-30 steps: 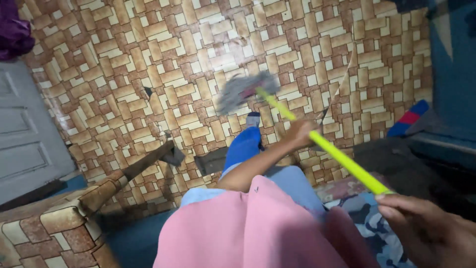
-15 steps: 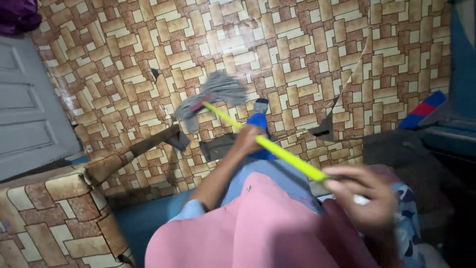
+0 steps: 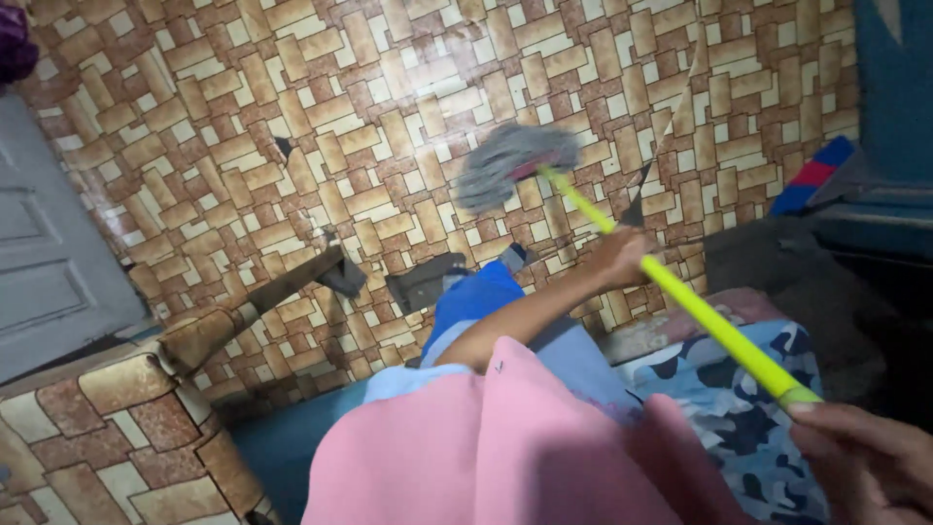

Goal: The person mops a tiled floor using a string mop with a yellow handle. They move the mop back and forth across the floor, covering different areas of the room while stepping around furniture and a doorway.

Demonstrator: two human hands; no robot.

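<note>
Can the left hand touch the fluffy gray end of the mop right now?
Probably not. The left hand grips the yellow-green handle partway along, and the gray mop head sits farther out on the patterned floor. Nothing blocks it, but the hand would have to let go and stretch.

No packages, labels, signs or screens in my view here. Nothing printed or boxed anywhere I can make out.

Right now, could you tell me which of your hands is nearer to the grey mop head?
Left. The left hand grips the yellow handle partway down, closer to the mop head; the right hand holds the handle's far end.
</note>
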